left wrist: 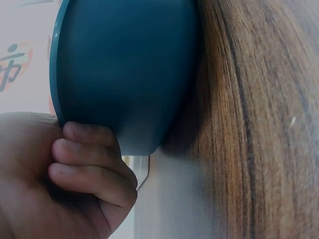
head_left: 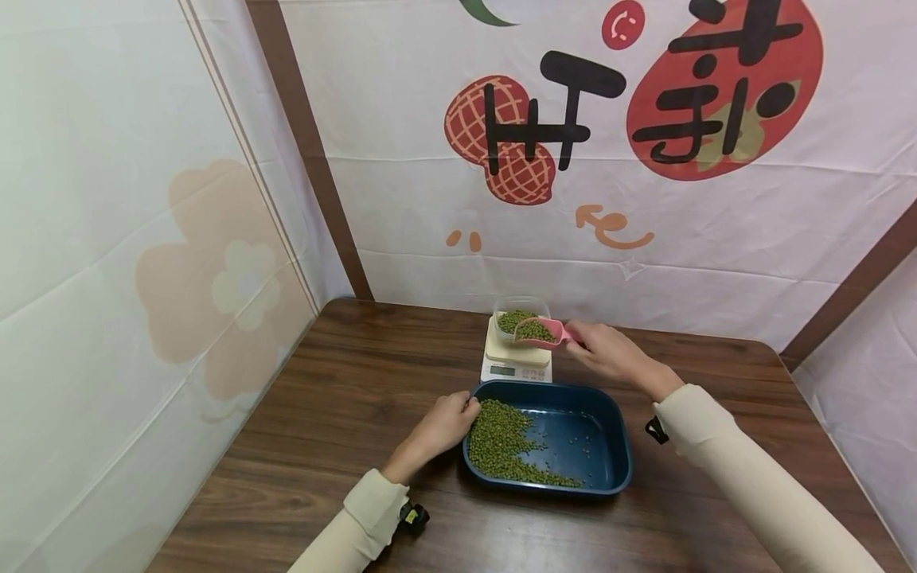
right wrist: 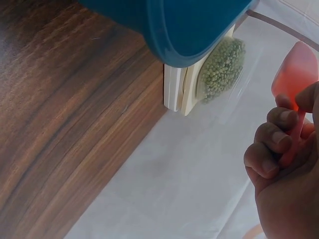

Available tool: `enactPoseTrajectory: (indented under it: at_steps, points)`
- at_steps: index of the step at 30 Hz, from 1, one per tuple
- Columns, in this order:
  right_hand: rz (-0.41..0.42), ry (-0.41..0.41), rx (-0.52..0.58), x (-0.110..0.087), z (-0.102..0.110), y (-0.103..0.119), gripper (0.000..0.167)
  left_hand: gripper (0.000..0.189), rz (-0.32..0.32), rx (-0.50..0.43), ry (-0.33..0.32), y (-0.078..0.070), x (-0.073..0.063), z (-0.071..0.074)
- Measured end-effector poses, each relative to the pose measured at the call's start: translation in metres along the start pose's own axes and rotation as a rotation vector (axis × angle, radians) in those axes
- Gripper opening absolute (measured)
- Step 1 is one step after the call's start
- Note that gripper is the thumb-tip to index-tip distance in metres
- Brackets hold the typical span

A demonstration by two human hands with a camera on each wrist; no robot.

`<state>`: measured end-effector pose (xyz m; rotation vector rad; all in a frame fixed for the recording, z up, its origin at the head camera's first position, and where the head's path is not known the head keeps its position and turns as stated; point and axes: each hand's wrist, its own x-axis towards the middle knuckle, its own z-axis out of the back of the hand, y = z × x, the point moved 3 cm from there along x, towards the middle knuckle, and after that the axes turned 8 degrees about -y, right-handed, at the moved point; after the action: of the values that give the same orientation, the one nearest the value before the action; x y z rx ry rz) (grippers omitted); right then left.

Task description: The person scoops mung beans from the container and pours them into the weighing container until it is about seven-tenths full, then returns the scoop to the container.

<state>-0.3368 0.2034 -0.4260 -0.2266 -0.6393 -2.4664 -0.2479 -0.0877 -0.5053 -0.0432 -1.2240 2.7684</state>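
In the head view my right hand grips the handle of a pink scoop, which carries green beans. The scoop is at the near side of a clear plastic container that also has green beans in it. That container stands on a kitchen scale. My left hand holds the left rim of a blue tray, fingers curled over its edge in the left wrist view. Green beans lie heaped along the tray's left and front. From the right wrist view, the right hand's fingers wrap the scoop handle.
Everything stands on a dark wooden table. Behind it hangs a printed white cloth, close to the scale and container. Another cloth wall runs along the left side. The tray sits directly in front of the scale.
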Motion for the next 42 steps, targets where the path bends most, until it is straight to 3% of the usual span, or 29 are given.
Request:
enactPoseTrajectory:
  at_steps: [10, 14, 16, 17, 21, 23, 24, 28, 30, 32, 34, 40, 42]
  points:
    - [-0.016, -0.005, 0.009, 0.007, 0.001, -0.003, 0.013, 0.039, -0.092, -0.014, -0.027, 0.033, 0.016, -0.017]
    - [-0.032, -0.002, 0.002, 0.010, 0.000, -0.005, 0.012, 0.038, -0.058, -0.020, -0.021, 0.025, 0.013, -0.012]
    - [-0.038, 0.000, 0.000, 0.012, 0.000, -0.006, 0.012, 0.038, -0.089, -0.012, -0.036, 0.032, 0.016, -0.017]
    - [-0.036, 0.001, -0.003, 0.013, 0.000, -0.006, 0.013, 0.038, -0.070, -0.016, -0.030, 0.030, 0.015, -0.016]
    - [-0.037, 0.001, -0.001, 0.019, 0.001, -0.008, 0.013, 0.039, -0.093, 0.001, -0.045, 0.037, 0.019, -0.020]
    - [-0.036, -0.003, 0.001, 0.021, 0.002, -0.009, 0.013, 0.038, -0.043, -0.016, -0.020, 0.021, 0.012, -0.010]
    - [-0.036, -0.005, 0.001, 0.022, 0.001, -0.010, 0.013, 0.038, -0.065, -0.012, -0.027, 0.025, 0.013, -0.012]
    - [-0.026, -0.017, -0.014, 0.024, 0.000, -0.010, 0.013, 0.036, -0.046, -0.044, -0.014, 0.012, 0.005, -0.003]
    - [-0.030, -0.017, -0.025, 0.025, -0.001, -0.011, 0.013, 0.037, -0.076, -0.032, -0.027, 0.021, 0.009, -0.009]
    - [-0.040, -0.012, -0.029, 0.026, -0.002, -0.011, 0.014, 0.037, -0.062, -0.036, -0.023, 0.018, 0.008, -0.007]
    - [-0.051, -0.004, -0.033, 0.028, -0.002, -0.011, 0.014, 0.038, -0.092, -0.013, -0.033, 0.029, 0.012, -0.014]
    - [-0.067, 0.008, -0.042, 0.034, -0.002, -0.011, 0.012, 0.036, -0.052, -0.033, -0.013, 0.018, 0.009, -0.008]
    - [-0.074, 0.014, -0.049, 0.035, -0.002, -0.012, 0.013, 0.037, -0.052, -0.019, -0.014, 0.023, 0.012, -0.011]
